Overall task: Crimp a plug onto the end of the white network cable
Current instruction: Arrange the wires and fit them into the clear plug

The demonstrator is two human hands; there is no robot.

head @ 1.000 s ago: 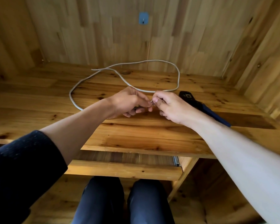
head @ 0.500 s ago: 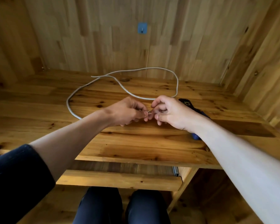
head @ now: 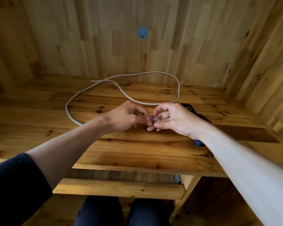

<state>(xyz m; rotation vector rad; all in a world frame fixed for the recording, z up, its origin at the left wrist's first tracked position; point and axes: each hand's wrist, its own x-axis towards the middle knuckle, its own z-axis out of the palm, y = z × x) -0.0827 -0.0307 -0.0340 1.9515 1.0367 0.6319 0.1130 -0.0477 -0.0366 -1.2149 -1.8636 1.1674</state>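
Cable [head: 178,88] end is pinched between the thumb and fingers of the left hand [head: 127,117], with a short stub of bare wires poking out toward the right. The right hand [head: 175,119] pinches a small clear plug [head: 156,119] between thumb and forefinger, right beside those wire tips. Can't really tell if they're touching or already inside. Both hands sit over the wooden desk [head: 137,152]. The rest of the line runs off from the left hand and lies in a big loose loop on the desk behind them. A crimping tool [head: 187,107] with blue handles lies on the desk, mostly hidden behind the right hand and wrist. A small blue hook [head: 142,32] is stuck on the back wall.
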